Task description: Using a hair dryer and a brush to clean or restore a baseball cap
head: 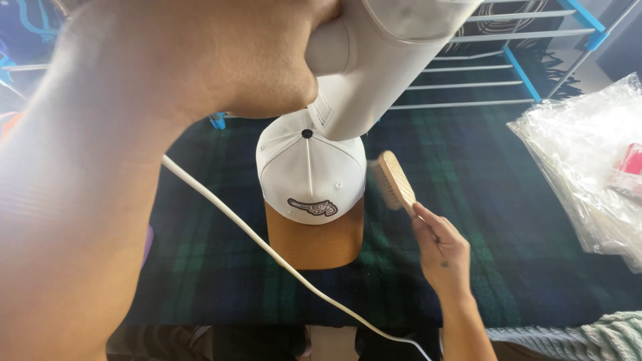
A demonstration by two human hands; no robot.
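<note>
Two things crowd the cap (311, 180) – white crown, tan brim, on dark plaid cloth (468, 220): clear plastic bags (588, 154) at right, blue-and-white rack (495, 60) behind. Left hand (221, 60) up close, fingers wrapped round smooth white steamer (374, 60) w/ cord (267, 251), nozzle over crown. Right hand (441, 251) pinches wooden brush (394, 180), bristles beside cap

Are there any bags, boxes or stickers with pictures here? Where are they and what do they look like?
Clear plastic bags: crinkly pile at the right edge of the plaid blanket.
Red and white packet: inside the bags, far right, partly cut off.
Embroidered patch: dark, on the white cap's front above the tan brim.
</note>
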